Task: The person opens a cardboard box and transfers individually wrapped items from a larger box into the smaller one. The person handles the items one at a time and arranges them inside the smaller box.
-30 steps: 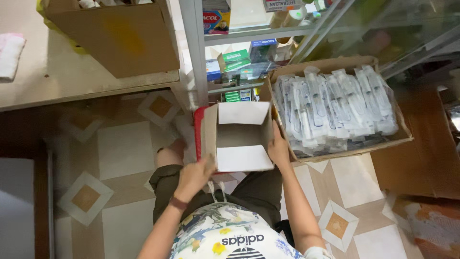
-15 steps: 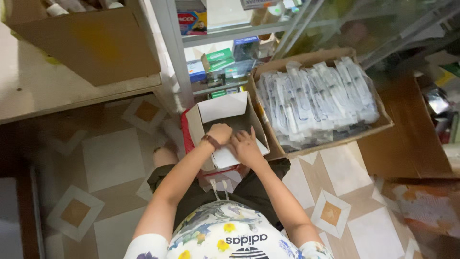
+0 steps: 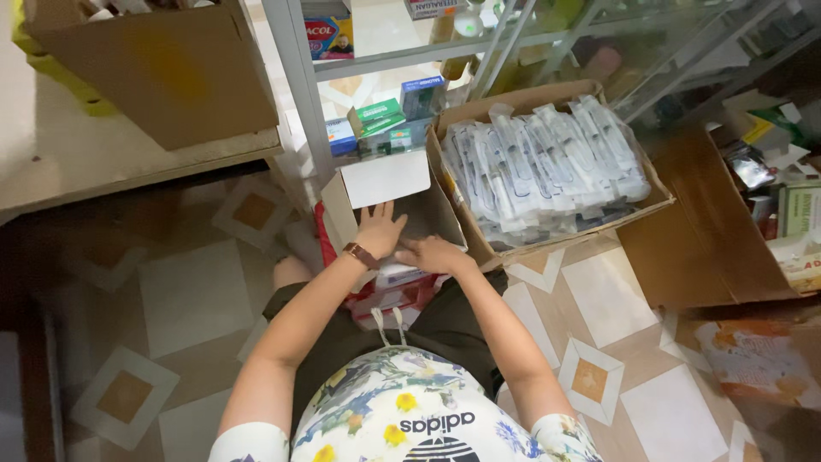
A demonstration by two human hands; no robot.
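I sit on a tiled floor with a small open cardboard box [image 3: 340, 212] resting on my lap, its white lid flap [image 3: 386, 178] turned up at the far side. My left hand [image 3: 377, 229], a watch on its wrist, lies flat inside the box with fingers spread. My right hand [image 3: 434, 253] rests at the box's near right edge, fingers loosely curled. Under the box, on my lap, lie red and white packs [image 3: 396, 289]. What either hand touches inside the box is hidden.
A larger cardboard box [image 3: 564, 221] full of clear-wrapped syringes [image 3: 539, 162] stands to the right. Beyond is a metal-framed glass shelf [image 3: 295, 85] with small medicine boxes [image 3: 376, 120]. A brown carton [image 3: 162, 68] sits on a ledge upper left; another open carton [image 3: 710, 222] lies right.
Both hands moved from the box's outer sides into and onto the box. The view shifted, so the boxes now appear further right and higher.
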